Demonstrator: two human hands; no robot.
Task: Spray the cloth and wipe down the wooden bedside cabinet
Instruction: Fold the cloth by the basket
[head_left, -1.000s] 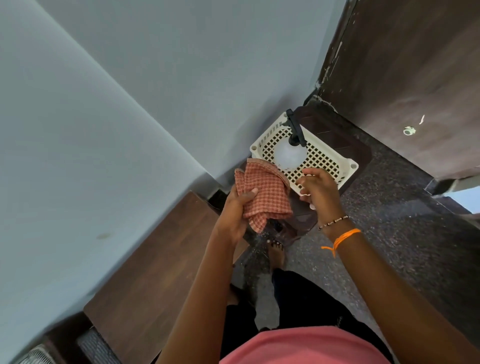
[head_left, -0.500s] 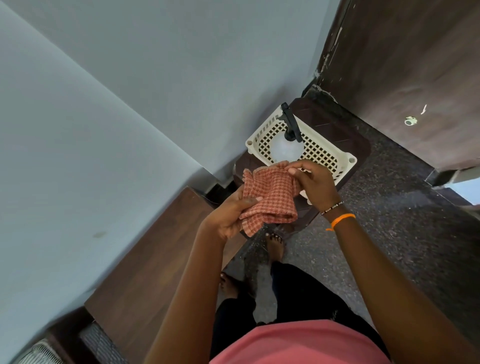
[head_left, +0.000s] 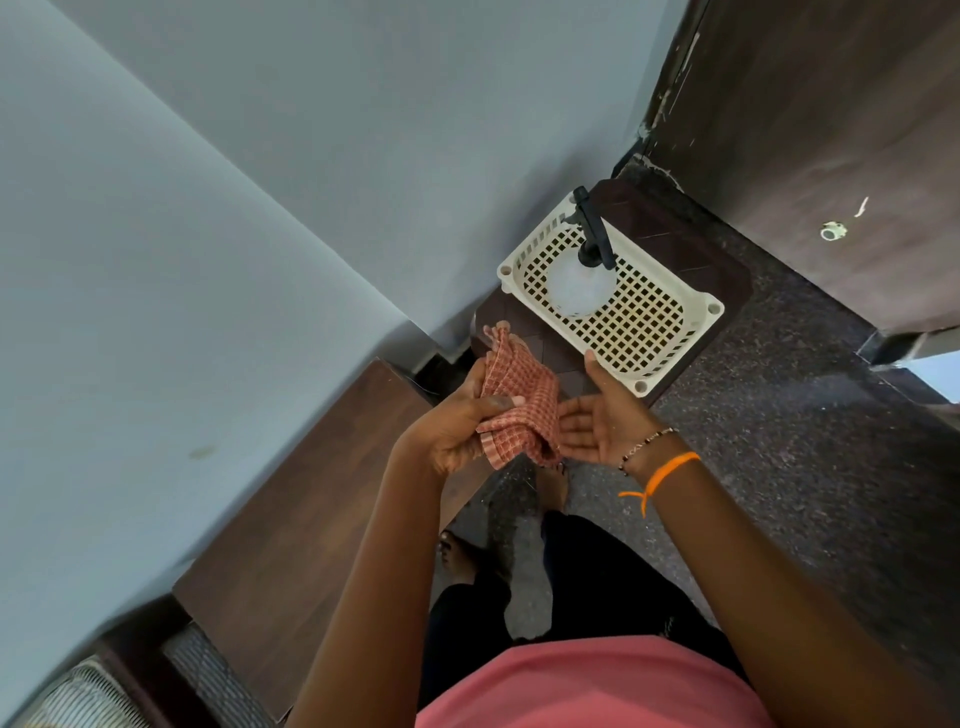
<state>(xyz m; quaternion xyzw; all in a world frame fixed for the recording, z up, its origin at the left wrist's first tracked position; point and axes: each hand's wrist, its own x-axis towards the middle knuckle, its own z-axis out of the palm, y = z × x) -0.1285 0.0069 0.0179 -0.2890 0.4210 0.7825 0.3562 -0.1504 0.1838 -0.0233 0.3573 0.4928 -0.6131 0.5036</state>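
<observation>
L hand (head_left: 451, 434) has fingers and thumb clamped on the bunched cloth (head_left: 519, 402), held above the wooden cabinet (head_left: 311, 499); R hand (head_left: 597, 421) palm-up beside it, fingers straight and apart. Looks like prep before spraying. Next, R hand likely needs the spray bottle (head_left: 581, 280) in the basket (head_left: 670, 332).

The spray bottle (head_left: 579, 283) stands in the basket (head_left: 670, 332) on a low stool (head_left: 691, 249) (against the wall); the bedside cabinet (head_left: 311, 509) lies left, the cloth (head_left: 519, 410) between both hands.
</observation>
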